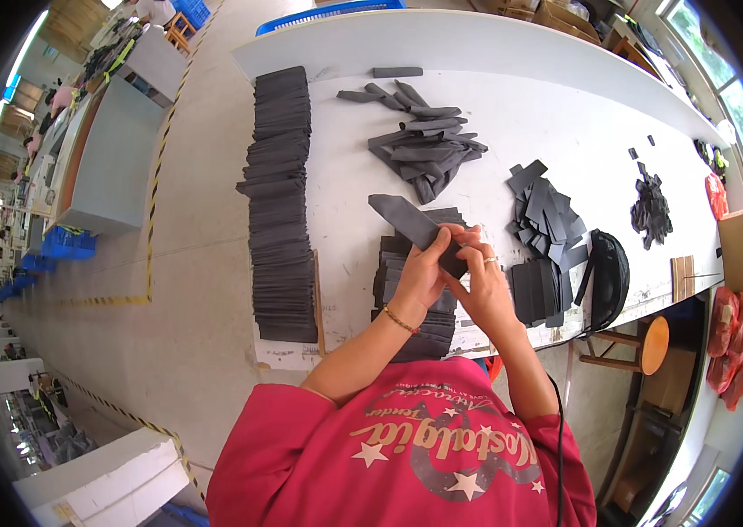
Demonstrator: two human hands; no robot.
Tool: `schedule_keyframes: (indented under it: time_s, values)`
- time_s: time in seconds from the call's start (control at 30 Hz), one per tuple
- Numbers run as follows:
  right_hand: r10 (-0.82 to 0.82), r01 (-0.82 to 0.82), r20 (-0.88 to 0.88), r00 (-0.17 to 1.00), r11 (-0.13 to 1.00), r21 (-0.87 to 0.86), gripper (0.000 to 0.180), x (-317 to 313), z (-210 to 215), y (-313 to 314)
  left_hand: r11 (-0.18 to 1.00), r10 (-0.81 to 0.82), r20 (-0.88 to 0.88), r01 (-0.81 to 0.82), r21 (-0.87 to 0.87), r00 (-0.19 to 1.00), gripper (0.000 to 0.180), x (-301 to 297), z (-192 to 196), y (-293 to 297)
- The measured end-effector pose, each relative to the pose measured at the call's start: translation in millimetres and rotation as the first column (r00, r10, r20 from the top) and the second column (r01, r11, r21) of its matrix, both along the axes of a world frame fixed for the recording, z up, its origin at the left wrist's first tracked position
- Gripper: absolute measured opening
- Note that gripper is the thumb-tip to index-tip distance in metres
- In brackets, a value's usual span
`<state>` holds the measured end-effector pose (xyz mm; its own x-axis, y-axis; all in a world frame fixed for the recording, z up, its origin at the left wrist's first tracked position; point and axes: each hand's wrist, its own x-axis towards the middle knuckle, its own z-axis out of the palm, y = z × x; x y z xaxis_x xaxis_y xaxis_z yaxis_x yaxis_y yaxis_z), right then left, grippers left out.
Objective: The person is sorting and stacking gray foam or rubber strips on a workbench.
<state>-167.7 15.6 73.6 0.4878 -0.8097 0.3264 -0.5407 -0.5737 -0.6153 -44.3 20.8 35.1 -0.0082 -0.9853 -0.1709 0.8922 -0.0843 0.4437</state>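
Observation:
Between my two hands is a dark grey fabric strip, flat and folded like a sleeve, its free end pointing to the far left. My left hand is closed on its near part, thumb on top. The fingers of my right hand pinch its near end, where the details are partly covered. Under and around my hands lie stacks of flat dark pieces on the white table. Just beyond is a loose heap of similar grey strips.
A long stack of dark strips lines the table's left side. Flat dark rectangles and a black mesh-like pouch lie to the right, with small black pieces farther off. A raised white board borders the far edge. A wooden stool stands at right.

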Motion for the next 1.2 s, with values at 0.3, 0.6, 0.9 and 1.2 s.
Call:
schedule_keyframes:
  time_s: [0.3, 0.6, 0.9, 1.2]
  values:
    - [0.119, -0.119, -0.011, 0.993, 0.983, -0.140, 0.023, -24.8, 15.1, -18.7, 0.984, 0.166, 0.014, -0.165, -0.070, 0.986, 0.030, 9.3, 32.1, -22.9]
    - [0.175, -0.164, 0.061, 0.983, 0.975, -0.150, 0.019, -8.6, 9.8, -25.5, 0.973, 0.229, -0.009, -0.229, -0.038, 0.973, 0.030, -8.5, 20.7, -14.2]
    - [0.185, -0.173, 0.096, 0.978, 0.977, -0.124, 0.017, -5.1, 1.7, -29.3, 0.961, 0.271, -0.055, -0.273, -0.037, 0.961, 0.029, -7.9, 16.3, -15.2]
    - [0.128, -0.130, 0.143, 0.981, 0.991, 0.008, 0.017, -6.7, -0.9, -29.1, 0.977, 0.200, -0.005, -0.200, -0.072, 0.980, 0.029, -1.6, 8.6, -19.5]
